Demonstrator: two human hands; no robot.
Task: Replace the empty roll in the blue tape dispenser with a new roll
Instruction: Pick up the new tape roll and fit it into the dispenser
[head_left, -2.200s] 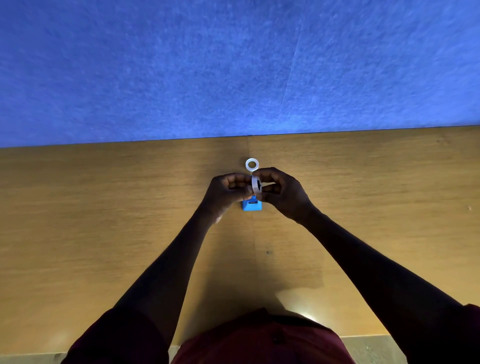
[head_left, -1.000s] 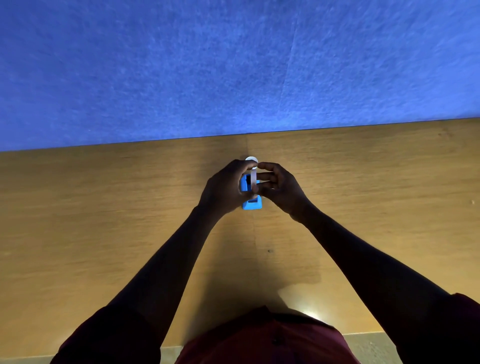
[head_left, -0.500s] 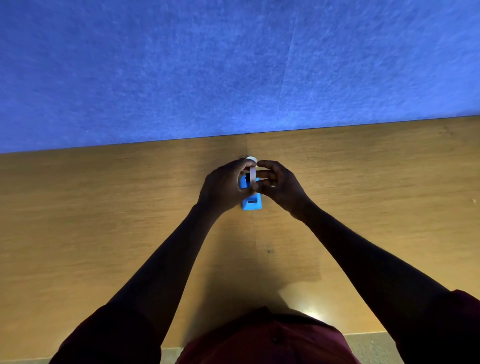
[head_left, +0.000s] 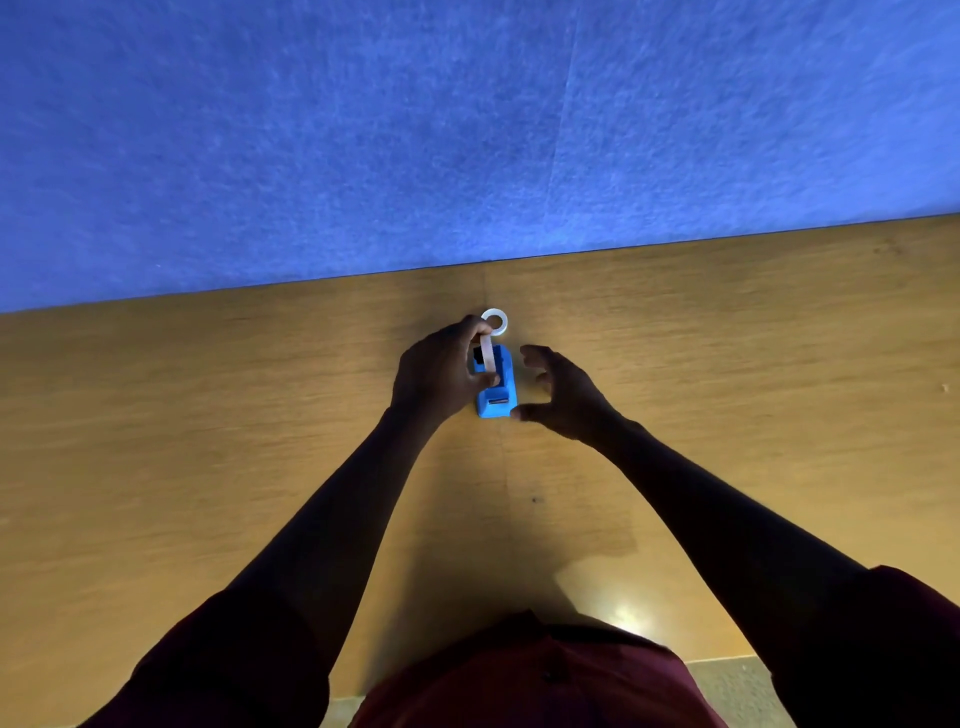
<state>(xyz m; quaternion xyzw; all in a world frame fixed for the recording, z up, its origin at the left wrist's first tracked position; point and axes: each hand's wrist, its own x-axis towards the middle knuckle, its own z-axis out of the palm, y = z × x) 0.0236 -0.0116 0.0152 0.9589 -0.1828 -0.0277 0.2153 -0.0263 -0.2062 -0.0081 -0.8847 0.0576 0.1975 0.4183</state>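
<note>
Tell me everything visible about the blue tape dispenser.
The blue tape dispenser is a small, bright blue block, plastic by its look, standing on the wooden table with its long axis running away from the person. Its near end face shows a small dark slot. A white tape roll stands on edge in its top, pinched by the left hand, which hides the dispenser's left side. The right hand hovers open beside it.

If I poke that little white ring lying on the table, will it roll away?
Probably not: the white ring lies flat on the wooden table, so it would likely slide. It looks thin and hollow, so probably very light. Stood on edge, it might roll.
</note>
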